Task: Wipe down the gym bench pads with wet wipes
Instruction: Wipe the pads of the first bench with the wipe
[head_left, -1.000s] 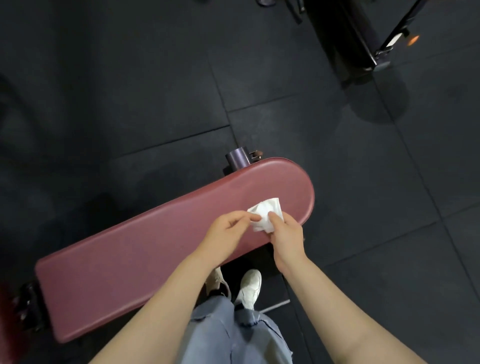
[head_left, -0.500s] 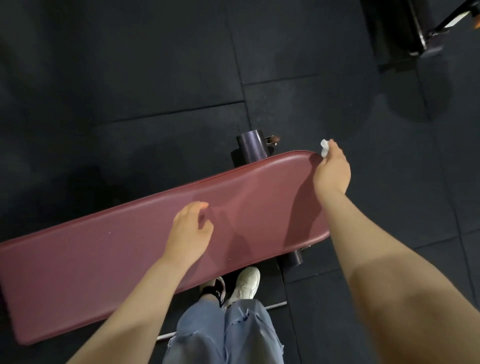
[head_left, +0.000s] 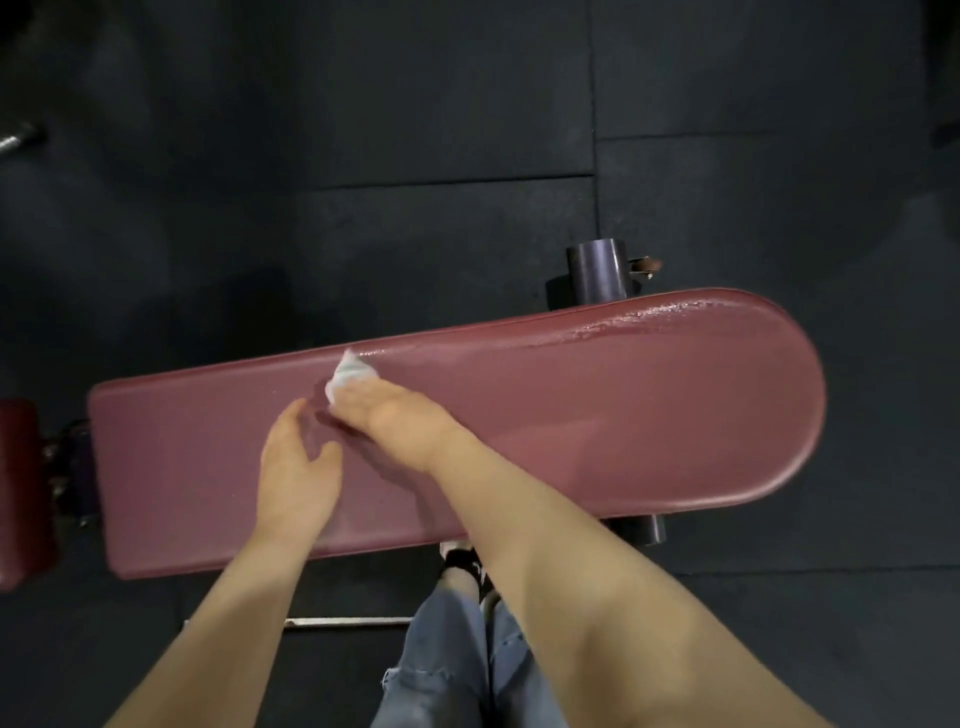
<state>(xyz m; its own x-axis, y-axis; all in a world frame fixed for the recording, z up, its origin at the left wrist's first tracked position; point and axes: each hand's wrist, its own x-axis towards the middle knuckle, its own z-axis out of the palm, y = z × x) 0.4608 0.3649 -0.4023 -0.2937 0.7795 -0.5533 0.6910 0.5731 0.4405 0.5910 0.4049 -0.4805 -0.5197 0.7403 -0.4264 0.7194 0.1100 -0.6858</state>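
Right hand (head_left: 387, 415) flat on the maroon bench pad (head_left: 597, 415), pressing a crumpled white wet wipe (head_left: 347, 375) under its fingertips near the pad's far edge — a wet sheen to the right along that edge. Left hand (head_left: 296, 470) beside it, fingers loose, holding nothing.

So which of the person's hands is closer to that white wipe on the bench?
The right. The right hand presses the wet wipe onto the bench pad, with the wipe poking out past its fingertips. The left hand is just beside it, nearer the person, not touching the wipe.
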